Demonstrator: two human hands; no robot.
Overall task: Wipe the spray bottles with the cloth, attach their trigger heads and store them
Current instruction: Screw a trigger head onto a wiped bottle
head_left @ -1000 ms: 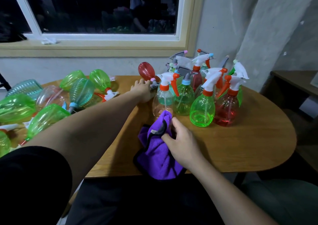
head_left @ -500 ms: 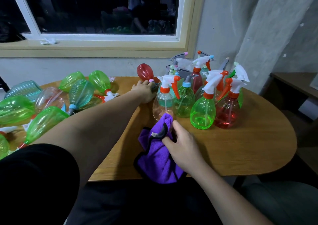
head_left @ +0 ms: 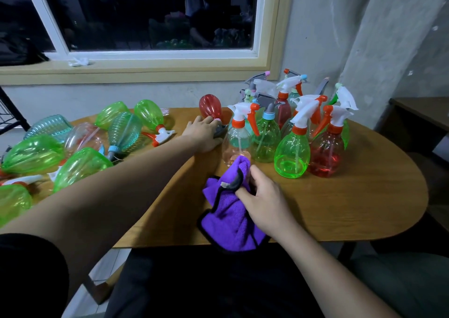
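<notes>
- Work surface: wooden table (head_left: 364, 208) with a rounded right end, standing against a wall below a window (head_left: 145, 14).
- Right hand (head_left: 264, 203): at the near edge of the table, around its middle. The fingers are curled into a purple cloth (head_left: 230, 220) and grip it in a bunch.
- Purple cloth: black-edged. The lower part hangs over the near edge of the table. The upper fold stands up and touches the base of a clear bottle (head_left: 237, 142).
- Clear bottle: upright, fitted with an orange collar and a white trigger head with an orange lever. It is the leftmost unit at the front of the upright group.
- Upright spray bottles (head_left: 291, 157): green, red and clear units, all with trigger heads fitted, packed close together from the middle of the table to its far right edge.
- Left hand (head_left: 204, 133): extended to the far edge of the table, just left of the upright group. The palm faces down and the fingers are bent over a grey trigger head (head_left: 220, 130) at the neck of a red bottle (head_left: 210, 106). Whether the fingers close round it cannot be told.
- Red bottle: at the far edge of the table, with its base pointing toward the wall.
- Lying bottles (head_left: 34, 152): green, teal and clear units on their sides across the left end of the table. One green unit (head_left: 148, 113) near the far edge carries a white and orange trigger head (head_left: 161, 133).
</notes>
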